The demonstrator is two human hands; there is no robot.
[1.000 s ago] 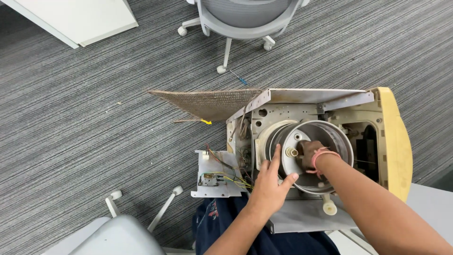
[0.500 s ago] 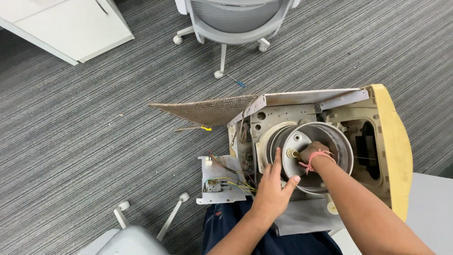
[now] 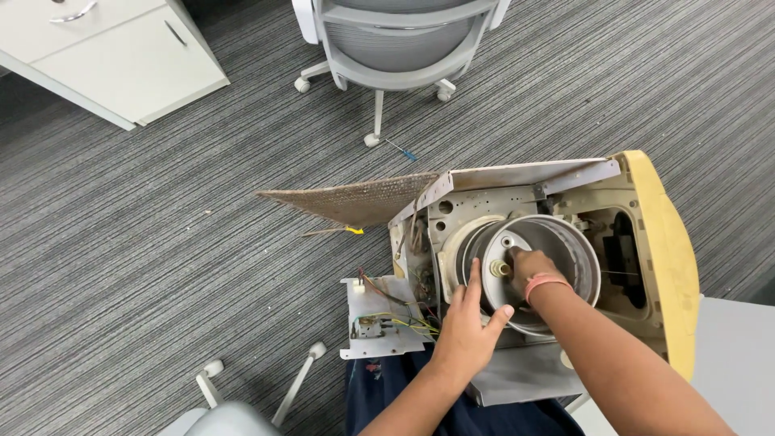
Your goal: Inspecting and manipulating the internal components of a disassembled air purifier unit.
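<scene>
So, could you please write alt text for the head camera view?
A person's right hand reaches into the metal drum of an opened, yellowed appliance, at its central hub, while the left hand rests on the drum's rim. Loose wiring, grey carpet and an office chair surround it.

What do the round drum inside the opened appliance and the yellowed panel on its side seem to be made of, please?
The drum looks like bare sheet metal: dull grey with a soft sheen and a thin rolled rim. The yellowed panel seems to be moulded plastic, matte and smooth, its rounded edge and uneven yellow tint suggesting aged plastic, though painted metal cannot be ruled out.
</scene>
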